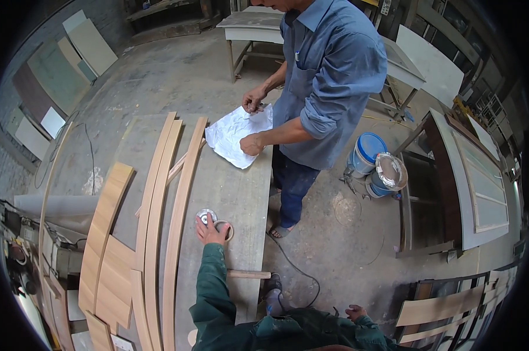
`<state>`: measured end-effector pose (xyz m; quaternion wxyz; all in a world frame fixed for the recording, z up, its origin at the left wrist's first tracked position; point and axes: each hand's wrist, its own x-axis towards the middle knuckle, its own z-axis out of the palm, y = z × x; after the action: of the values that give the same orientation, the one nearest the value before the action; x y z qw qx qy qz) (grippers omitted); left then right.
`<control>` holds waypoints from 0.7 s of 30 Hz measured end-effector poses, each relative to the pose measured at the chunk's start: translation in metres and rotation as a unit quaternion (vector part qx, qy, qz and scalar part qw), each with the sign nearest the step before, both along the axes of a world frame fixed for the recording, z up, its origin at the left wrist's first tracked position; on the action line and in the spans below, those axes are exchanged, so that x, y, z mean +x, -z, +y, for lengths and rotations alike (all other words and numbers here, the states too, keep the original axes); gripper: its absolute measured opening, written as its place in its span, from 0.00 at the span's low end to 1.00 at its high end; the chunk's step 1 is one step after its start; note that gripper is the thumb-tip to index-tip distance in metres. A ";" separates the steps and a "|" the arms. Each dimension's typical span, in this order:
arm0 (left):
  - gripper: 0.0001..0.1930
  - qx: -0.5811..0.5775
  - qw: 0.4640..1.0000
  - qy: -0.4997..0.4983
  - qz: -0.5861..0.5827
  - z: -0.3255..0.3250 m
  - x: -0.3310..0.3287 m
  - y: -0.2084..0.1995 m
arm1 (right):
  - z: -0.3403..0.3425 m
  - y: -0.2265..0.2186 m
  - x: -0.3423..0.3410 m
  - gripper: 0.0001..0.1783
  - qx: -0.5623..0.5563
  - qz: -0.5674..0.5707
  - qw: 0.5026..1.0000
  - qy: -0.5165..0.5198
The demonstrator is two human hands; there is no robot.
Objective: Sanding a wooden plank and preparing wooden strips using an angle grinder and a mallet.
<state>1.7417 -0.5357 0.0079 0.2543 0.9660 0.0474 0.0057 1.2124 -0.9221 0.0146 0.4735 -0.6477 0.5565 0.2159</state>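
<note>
My left hand (pixel 212 231) reaches over the grey worktable (pixel 232 190), fingers spread and touching a small round silver thing (pixel 206 214). A tan ring like a roll of tape (pixel 229 232) lies against its thumb side, partly covered. My right hand (pixel 356 312) hangs low at the right, away from the table, fingers curled and nothing visible in them. Long wooden strips (pixel 182 205) lie left of my left hand. Across the table a person in a blue shirt (pixel 340 70) handles a crumpled white sheet (pixel 229 137) with both hands.
Wider wooden boards (pixel 109 257) stand at the left. A short wooden stick (pixel 248 274) lies near the table's right edge. A black cable (pixel 299 266) runs over the floor. Blue buckets (pixel 368 147) stand behind the person, with a framed panel (pixel 481 175) farther right.
</note>
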 end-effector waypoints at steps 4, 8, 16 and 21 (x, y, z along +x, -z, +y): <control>0.49 0.002 1.000 -0.006 -0.001 0.000 0.001 -0.002 | -0.002 0.006 -0.007 0.31 -0.023 -0.015 0.999 -0.025; 0.49 0.005 1.000 -0.009 0.006 -0.002 0.002 -0.004 | -0.001 0.006 -0.007 0.31 -0.033 -0.013 0.999 -0.029; 0.49 0.004 1.000 -0.012 0.019 -0.002 0.000 -0.001 | 0.001 -0.005 0.001 0.32 -0.037 0.000 0.999 -0.028; 0.47 0.007 0.999 0.032 -0.003 0.007 0.000 -0.002 | -0.004 -0.003 0.001 0.29 -0.023 -0.016 0.999 -0.035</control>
<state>1.7413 -0.5288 0.0098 0.2477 0.9687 0.0159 0.0003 1.2131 -0.9264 0.0178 0.4598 -0.6809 0.5303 0.2092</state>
